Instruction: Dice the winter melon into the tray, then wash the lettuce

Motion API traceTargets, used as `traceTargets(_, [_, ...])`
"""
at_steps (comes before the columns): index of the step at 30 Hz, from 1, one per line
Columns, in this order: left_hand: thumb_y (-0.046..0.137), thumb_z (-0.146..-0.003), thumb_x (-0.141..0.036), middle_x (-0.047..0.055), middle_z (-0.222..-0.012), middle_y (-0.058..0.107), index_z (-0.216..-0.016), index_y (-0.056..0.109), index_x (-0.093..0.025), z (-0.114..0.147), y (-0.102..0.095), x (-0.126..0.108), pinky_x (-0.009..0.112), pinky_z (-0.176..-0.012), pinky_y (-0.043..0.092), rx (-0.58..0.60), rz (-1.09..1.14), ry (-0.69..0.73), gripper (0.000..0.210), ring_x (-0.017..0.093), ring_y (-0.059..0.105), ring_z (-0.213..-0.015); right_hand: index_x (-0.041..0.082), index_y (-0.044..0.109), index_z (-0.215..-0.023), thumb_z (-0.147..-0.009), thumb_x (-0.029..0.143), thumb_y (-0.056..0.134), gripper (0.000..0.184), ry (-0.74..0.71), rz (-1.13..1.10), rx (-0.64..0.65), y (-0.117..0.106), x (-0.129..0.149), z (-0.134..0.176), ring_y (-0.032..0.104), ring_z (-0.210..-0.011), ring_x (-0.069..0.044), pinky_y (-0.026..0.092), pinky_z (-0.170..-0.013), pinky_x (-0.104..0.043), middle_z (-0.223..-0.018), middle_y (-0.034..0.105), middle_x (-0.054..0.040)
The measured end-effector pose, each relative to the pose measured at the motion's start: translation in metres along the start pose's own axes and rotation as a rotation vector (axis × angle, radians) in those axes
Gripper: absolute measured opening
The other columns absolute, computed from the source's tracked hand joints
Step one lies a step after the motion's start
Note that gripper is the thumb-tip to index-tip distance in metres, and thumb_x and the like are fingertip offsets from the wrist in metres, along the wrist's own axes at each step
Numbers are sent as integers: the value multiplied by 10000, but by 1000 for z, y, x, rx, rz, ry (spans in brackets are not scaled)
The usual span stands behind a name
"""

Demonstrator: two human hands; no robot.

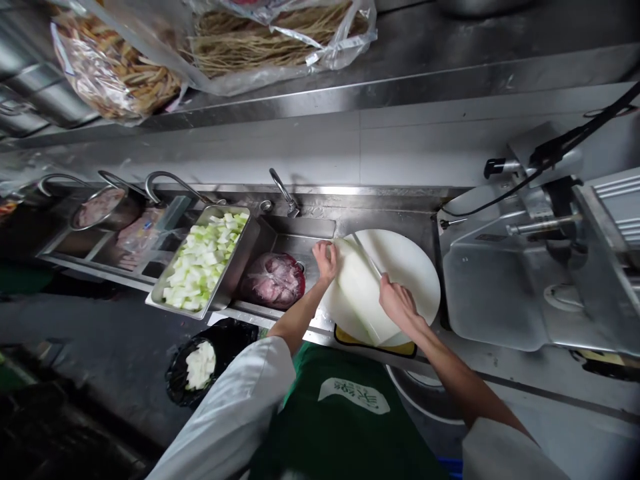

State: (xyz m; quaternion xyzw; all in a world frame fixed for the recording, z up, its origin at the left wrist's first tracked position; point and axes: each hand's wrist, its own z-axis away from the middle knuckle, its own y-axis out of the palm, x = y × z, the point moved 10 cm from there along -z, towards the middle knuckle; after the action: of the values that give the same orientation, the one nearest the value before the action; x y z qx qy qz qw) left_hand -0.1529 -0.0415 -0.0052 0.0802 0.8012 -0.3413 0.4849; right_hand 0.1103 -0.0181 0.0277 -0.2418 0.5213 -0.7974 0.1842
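Observation:
A long, pale peeled winter melon (pixel 357 287) lies slanted across a round white cutting board (pixel 423 273). My left hand (pixel 326 260) grips its far left end with curled fingers. In my right hand (pixel 397 300) is a knife (pixel 369 256), its handle wrapped by my fingers. The blade points away from me and to the left, along the melon's upper right side; whether it has entered the flesh I cannot tell. Pale green-white cubes (pixel 205 260) fill a deep steel tray (pixel 155 301) to the left.
Bagged meat (pixel 275 280) sits in the sink (pixel 315 233) below a faucet (pixel 285 193). A steel slicing machine (pixel 493 293) stands to the right. White scraps (pixel 201 365) lie in a black-lined bin (pixel 175 387) at lower left. Bags of dried food (pixel 270 40) rest on the overhead shelf (pixel 320 97).

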Motion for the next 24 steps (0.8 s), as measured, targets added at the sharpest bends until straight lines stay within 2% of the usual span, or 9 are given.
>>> traceTargets(3, [543,-1000,-325,140,-1178,638,-963,693,-196,-3,21,-9,478,-1145,348,118,-53,102,202,277,519,-1206,47,496,-1434,-1066,133,295,428,-66,38,3,-3,25,-8,774,-957,-291,527,-833,-325,-964,766,-210])
traceTargets(8, [520,-984,-249,150,-1236,640,-972,723,-197,-1,47,-11,525,-1150,309,261,-102,257,210,304,460,-1232,22,486,-1463,-1045,89,294,465,-75,117,56,3,34,-13,770,-983,-304,535,-852,-340,-996,760,-236])
traceTargets(15, [555,-977,-273,168,-1258,620,-966,740,-182,0,59,1,556,-1153,294,204,-77,202,207,341,394,-1282,-13,506,-1418,-992,27,362,452,-15,146,142,10,35,-28,772,-1001,-276,539,-821,-279,-1000,763,-234])
traceTargets(21, [528,-994,-273,156,-1193,652,-930,716,-188,-4,65,-1,565,-1166,286,249,-30,213,216,321,471,-1243,-38,524,-1385,-978,-3,326,454,-14,187,214,6,38,-43,767,-1013,-280,533,-826,-292,-1008,764,-238])
traceTargets(24, [506,-1003,-269,141,-1148,678,-902,695,-193,-4,66,0,578,-1180,278,264,-29,219,227,301,534,-1197,-40,529,-1384,-973,-4,333,457,-25,197,241,8,40,-63,762,-1029,-273,527,-851,-287,-1025,761,-244])
